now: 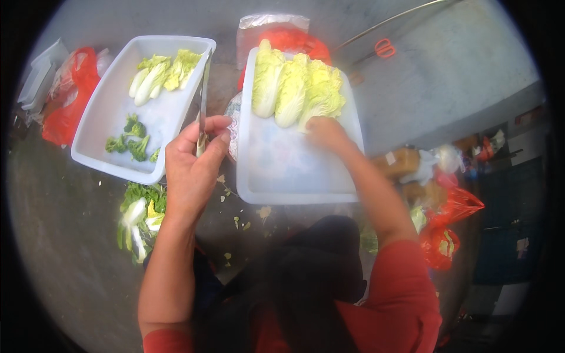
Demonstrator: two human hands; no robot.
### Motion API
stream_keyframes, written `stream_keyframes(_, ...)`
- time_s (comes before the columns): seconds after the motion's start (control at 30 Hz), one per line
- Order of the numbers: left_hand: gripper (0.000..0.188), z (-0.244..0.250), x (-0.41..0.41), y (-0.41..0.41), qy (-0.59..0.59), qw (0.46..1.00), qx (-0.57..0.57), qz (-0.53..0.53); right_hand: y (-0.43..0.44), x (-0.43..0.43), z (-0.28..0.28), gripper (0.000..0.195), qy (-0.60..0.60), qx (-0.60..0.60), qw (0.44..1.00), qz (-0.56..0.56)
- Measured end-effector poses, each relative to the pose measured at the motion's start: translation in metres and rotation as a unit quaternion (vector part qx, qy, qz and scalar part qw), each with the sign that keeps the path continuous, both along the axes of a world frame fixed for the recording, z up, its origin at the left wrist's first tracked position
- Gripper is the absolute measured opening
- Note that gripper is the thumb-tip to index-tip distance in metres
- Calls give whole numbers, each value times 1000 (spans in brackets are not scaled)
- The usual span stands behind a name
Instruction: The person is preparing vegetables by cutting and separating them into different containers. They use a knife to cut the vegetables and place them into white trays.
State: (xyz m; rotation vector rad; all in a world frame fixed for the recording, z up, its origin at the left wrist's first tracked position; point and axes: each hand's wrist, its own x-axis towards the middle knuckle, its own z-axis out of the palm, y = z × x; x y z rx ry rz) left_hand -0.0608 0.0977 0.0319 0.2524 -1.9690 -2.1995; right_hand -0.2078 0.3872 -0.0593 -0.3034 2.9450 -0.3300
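Note:
My left hand (194, 163) is closed around the handle of a knife (203, 101), its narrow blade pointing up and away from me beside the rim of the left tub. Three pale yellow-green napa cabbages lie side by side in a white plastic tub (282, 198) before me: a left one (267, 84), a middle one (292, 92) and a right one (323, 90). At the white base of the right cabbage is my right hand (329, 136), its fingers curled against it and partly hidden.
Another white tub (110, 166) on the left holds cut cabbage pieces (152, 79) and broccoli florets (137, 148). Trimmed leaves (137, 216) lie on the floor below it. Red plastic bags (73, 103) stand farther left. Orange-handled scissors (385, 48) lie on the grey surface at upper right.

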Motion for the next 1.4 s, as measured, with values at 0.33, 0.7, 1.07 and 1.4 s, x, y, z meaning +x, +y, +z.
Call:
stream_keyframes(0.33,18,5,10,-14,-8,993,110,50,-10,-31,-3,17,82,-97,992,-12)
stream_keyframes(0.7,21,-5,21,-72,24,893,401,204,-258,-43,93,28,99,-336,928,125)
stream_keyframes(1.07,20,-13,20,-94,-32,886,429,175,-414,-94,10,39,0,-5,974,225)
stream_keyframes(1.4,20,-19,23,-125,-2,894,398,205,-392,-82,41,19,73,64,942,322)
